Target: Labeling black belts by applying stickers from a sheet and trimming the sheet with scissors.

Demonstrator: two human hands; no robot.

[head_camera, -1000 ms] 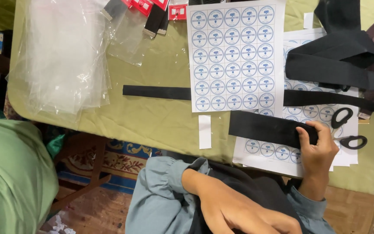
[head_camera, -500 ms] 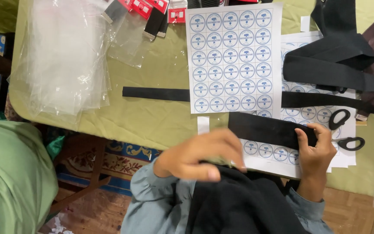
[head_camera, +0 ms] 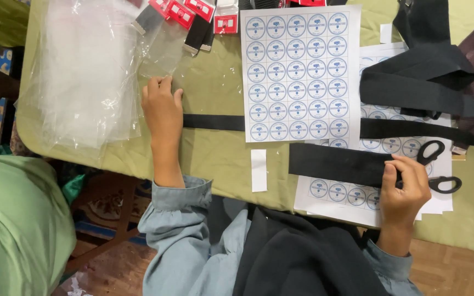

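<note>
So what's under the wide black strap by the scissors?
Under the wide black strap lies a sheet of round blue stickers on the green table. The right hand pins its end; stickers beneath the strap are hidden.

Sticker sheet [head_camera: 297,74] is lying at table [head_camera: 215,159] center w/ a strap [head_camera: 212,121] running under it toward 9 o'clock. Plastic bags [head_camera: 86,77] are sitting at 9, scissors [head_camera: 440,164] at 4, paper slip [head_camera: 258,170] at 6.

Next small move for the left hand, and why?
Probably slide the left hand right to pinch the narrow black fabric strip: it lies flat on the olive table at that strip's free end, not gripping it, while the right hand pins the wider black band.
</note>
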